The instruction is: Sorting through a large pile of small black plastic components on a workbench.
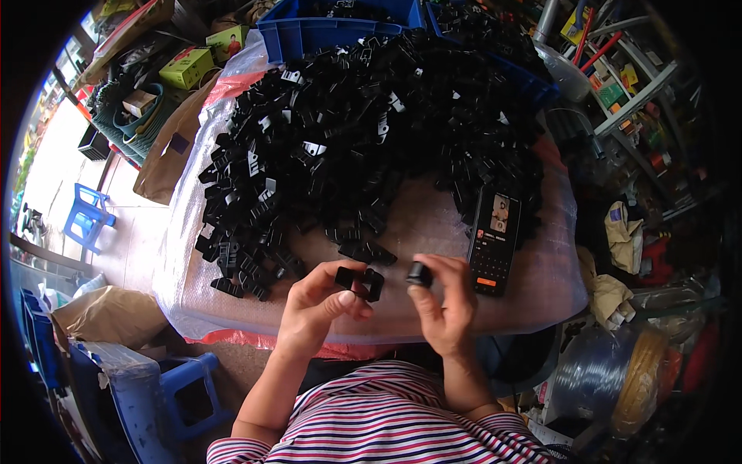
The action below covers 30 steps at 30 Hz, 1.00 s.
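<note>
Between the thumb and fingers of my left hand [315,305] is a black plastic bracket-like part [369,284] with an open frame at its right end. My right hand [450,303] pinches a small black plastic piece [420,274], a short gap to the right of that part. Both hands are raised over the near edge of the table, fingers closed. Just beyond them spreads a large heap of similar black plastic parts [325,147]. One loose black part [369,252] lies at the heap's near edge, close to my left fingertips.
A plastic-wrapped table [417,224] carries the heap. At its right lies a phone [495,243] with a lit screen. Blue bins [332,39] stand at the far side. A blue stool [189,394] is at lower left, a reel of clear tubing [591,379] at lower right.
</note>
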Available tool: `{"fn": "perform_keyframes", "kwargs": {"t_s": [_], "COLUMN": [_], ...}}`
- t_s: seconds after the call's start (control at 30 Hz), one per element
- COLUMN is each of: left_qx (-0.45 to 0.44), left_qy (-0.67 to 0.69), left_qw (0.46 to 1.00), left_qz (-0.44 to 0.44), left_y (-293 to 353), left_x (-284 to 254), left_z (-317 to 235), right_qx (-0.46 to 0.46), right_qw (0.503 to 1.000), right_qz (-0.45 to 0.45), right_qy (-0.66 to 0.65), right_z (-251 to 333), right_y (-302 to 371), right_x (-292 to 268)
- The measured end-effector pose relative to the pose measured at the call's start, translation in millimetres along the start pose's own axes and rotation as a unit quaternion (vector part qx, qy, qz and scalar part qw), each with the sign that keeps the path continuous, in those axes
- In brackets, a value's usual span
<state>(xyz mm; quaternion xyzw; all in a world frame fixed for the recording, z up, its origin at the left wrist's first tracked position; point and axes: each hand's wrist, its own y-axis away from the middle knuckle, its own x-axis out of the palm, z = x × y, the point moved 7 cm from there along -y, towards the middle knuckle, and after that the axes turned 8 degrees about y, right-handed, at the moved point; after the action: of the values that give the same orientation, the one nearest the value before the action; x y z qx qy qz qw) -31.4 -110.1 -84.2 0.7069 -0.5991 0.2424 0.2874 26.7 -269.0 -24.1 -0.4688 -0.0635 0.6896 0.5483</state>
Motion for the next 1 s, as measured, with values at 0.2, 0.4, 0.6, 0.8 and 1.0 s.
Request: {"fn": "perform_keyframes", "kwargs": {"t_s": [0.2,0.4,0.6,0.8,1.0], "left_qx": [0.047,0.039,0.033,0.029,0.017], "left_qy": [-0.026,-0.034,-0.046,-0.043,-0.04], "left_qw": [0.999,0.999,0.998,0.999,0.999], "left_qz": [0.0,0.015,-0.006,-0.01,-0.023], "left_y": [-2,-1,-1,-1,-1], "left_x": [-7,-3,-9,-7,-10], "left_z": [-6,0,2,2,4], "right_qx": [0.161,0.208,0.212,0.215,0.201], "right_qw": [0.971,0.961,0.962,0.96,0.974], "right_qz": [-0.152,-0.128,-0.129,-0.144,-0.073], "right_qy": [0.088,0.127,0.115,0.106,0.077], "right_z": [-85,-102,-101,-100,-89], "right_y": [44,56,58,55,50], "right_x": [-77,-88,-90,-93,-78]}}
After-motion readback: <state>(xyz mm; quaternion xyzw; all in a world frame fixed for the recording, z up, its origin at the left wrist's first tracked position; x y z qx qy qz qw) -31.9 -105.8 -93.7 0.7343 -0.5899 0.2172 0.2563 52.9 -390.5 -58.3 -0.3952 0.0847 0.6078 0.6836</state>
